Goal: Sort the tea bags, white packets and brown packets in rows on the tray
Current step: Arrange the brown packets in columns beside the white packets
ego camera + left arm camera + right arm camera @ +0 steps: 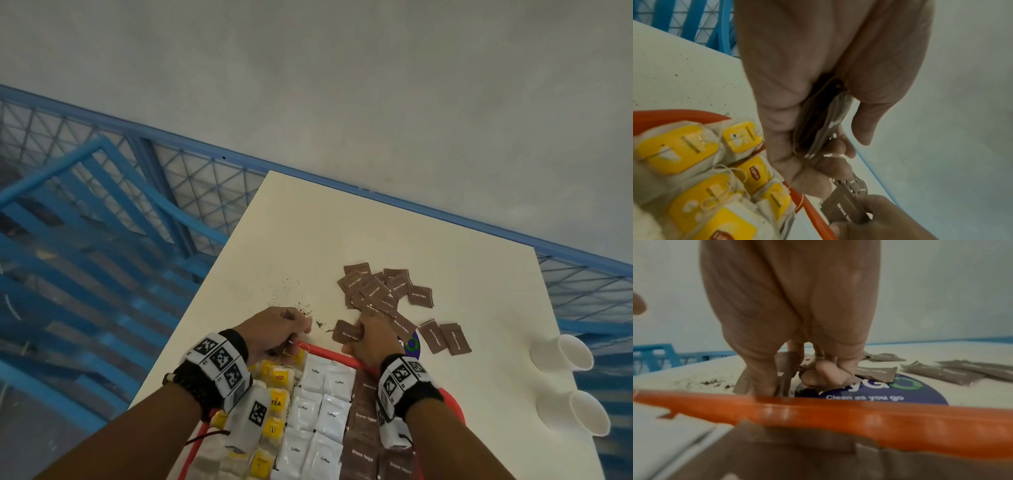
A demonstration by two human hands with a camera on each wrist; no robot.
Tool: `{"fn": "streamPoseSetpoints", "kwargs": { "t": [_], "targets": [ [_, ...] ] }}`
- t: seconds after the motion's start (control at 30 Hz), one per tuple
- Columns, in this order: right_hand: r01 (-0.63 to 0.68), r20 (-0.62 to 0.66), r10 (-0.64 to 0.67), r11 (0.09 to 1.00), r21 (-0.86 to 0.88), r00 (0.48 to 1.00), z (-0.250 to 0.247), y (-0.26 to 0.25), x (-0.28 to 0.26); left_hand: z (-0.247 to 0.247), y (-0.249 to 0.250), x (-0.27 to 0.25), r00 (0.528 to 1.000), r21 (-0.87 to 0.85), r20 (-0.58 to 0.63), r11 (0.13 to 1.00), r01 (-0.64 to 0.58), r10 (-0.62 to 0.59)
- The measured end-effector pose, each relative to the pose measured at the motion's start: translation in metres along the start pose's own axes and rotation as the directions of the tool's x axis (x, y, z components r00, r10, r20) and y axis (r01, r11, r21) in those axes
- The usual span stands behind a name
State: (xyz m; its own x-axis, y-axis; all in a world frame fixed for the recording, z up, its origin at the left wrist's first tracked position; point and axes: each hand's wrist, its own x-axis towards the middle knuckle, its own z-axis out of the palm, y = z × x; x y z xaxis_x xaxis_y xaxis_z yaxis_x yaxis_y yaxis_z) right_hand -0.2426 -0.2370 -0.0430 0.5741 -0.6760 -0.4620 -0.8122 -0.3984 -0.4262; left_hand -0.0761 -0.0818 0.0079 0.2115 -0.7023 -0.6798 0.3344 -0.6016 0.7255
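A red-rimmed tray [329, 354] holds rows: tea bags [274, 404] with yellow tags on the left, white packets [318, 411] in the middle, brown packets [364, 418] on the right. My left hand [274, 334] hovers at the tray's far left corner, and in the left wrist view it grips a thin stack of brown packets [824, 129] in its curled fingers. Just beyond the tray's far rim, my right hand [368, 334] grips a brown packet [344, 333] at the edge of a loose pile of brown packets [376, 291] on the table.
Two more brown packets [445, 337] lie to the right beside a round blue sticker [412, 344]. Dark spilled grains [301, 308] dot the white table ahead of my left hand. Two paper cups [575, 353] lie on their sides at the table's right edge. Blue railings surround the table.
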Motion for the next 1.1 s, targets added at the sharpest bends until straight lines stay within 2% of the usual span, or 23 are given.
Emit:
{"fn": "streamPoseSetpoints", "kwargs": {
  "t": [0.13,0.23,0.3,0.4,0.47,0.67,0.83,0.93,1.1],
  "targets": [
    [0.047,-0.037,-0.043,0.990,0.132,0.998,-0.004,-0.007,-0.010,0.002,-0.004,-0.009,0.999,-0.021,-0.012,0.998,-0.051,0.051],
    [0.089,-0.074,-0.072,0.964,0.252,0.995,-0.017,-0.012,-0.036,0.007,-0.006,-0.016,0.994,-0.016,-0.037,0.994,-0.106,0.105],
    [0.132,-0.031,-0.128,0.947,0.293,0.991,-0.030,-0.015,-0.063,0.016,-0.005,-0.023,0.985,0.051,-0.050,0.986,-0.160,0.163],
    [0.161,0.040,-0.195,0.893,0.421,0.980,-0.047,-0.021,-0.103,0.036,0.001,-0.036,0.970,0.191,0.061,0.951,-0.243,0.235],
    [0.169,-0.011,-0.188,0.853,0.495,0.982,-0.060,-0.023,-0.128,0.050,0.007,-0.047,0.941,0.259,0.169,0.908,-0.328,0.292],
    [0.200,-0.204,-0.100,0.801,0.564,0.974,-0.083,-0.001,-0.185,0.084,0.025,-0.077,0.875,0.307,0.325,0.834,-0.457,0.360],
    [0.273,-0.293,-0.090,0.679,0.681,0.952,-0.068,0.008,-0.227,0.102,0.005,-0.101,0.882,0.286,0.286,0.845,-0.452,0.375],
    [0.240,-0.289,-0.018,0.610,0.755,0.957,-0.051,0.011,-0.242,0.110,-0.016,-0.112,0.896,0.229,0.215,0.872,-0.433,0.389],
    [0.165,-0.266,0.112,0.544,0.823,0.957,-0.022,0.020,-0.254,0.115,-0.041,-0.122,0.934,0.118,0.157,0.933,-0.340,0.321]
  ]
}}
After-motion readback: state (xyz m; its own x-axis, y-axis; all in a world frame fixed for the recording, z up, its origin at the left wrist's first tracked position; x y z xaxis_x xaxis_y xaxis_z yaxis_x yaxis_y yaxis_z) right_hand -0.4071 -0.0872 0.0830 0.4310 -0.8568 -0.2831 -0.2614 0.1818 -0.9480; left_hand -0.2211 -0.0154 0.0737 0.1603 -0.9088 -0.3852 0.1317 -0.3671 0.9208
